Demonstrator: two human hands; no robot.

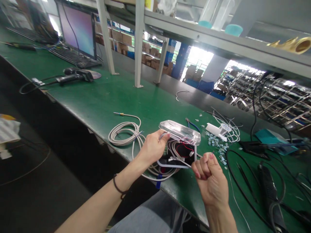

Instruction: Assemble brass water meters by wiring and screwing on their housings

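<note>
My left hand [154, 147] is closed on the near left edge of a clear plastic cover [181, 131]; a bit of grey shows between thumb and finger. Just below the cover sits an open dark housing with a light rim [195, 152], holding coiled cable, red wires [178, 150] and a small white connector [191, 153]. My right hand [211, 176] is curled into a fist beside the housing, around a white cable [186, 163] that runs out of it. What lies inside that fist is mostly hidden. A coil of white cable [123, 134] rests left of my hands.
Blue-handled cutters [193, 125], small blue pieces [218, 145] and a white part with wires [216, 131] lie beyond my right hand. Black tools and cables [269, 191] are at right. A scanner [75, 76], keyboard and monitor [77, 27] stand far left. Shelf posts [139, 45] rise behind.
</note>
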